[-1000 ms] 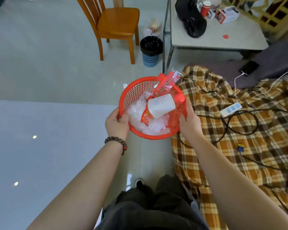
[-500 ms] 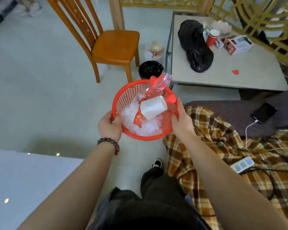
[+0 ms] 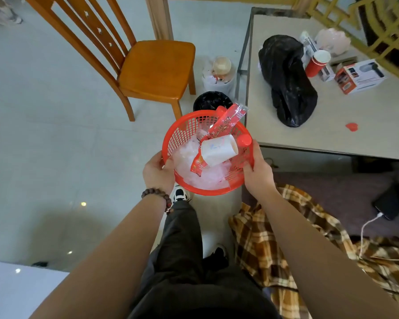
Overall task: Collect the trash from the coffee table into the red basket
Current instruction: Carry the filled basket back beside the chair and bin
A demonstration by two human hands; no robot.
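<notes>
The red basket (image 3: 207,153) hangs in the air between both hands, just off the near-left corner of the grey surface (image 3: 332,125) and above the floor. It is already loaded: a white paper cup (image 3: 218,149) lies on its side on top of crumpled clear plastic (image 3: 194,171), with a red printed wrapper (image 3: 226,122) poking past the far rim and a red cap (image 3: 244,140) against the right wall.

The left hand (image 3: 157,172) is closed on the left rim, thumb hooked inside; the right hand (image 3: 258,171) is closed on the right rim.

Over the last second the view has swung away from the plaid blanket (image 3: 274,238) toward the side surface, and the basket has travelled with it, so the black-lined bin (image 3: 211,102) on the floor now sits just behind the basket's far edge. The wooden chair (image 3: 157,67) stands to the left of that bin.

Judging from this, collecting looks finished and the person seems to be carrying the load toward the bin. The tall wrapper could tip out if the basket tilts. A red paper cup (image 3: 317,63), a black bag (image 3: 286,81) and a boxed item (image 3: 359,75) remain on the side surface; whether they count as trash I cannot tell.
</notes>
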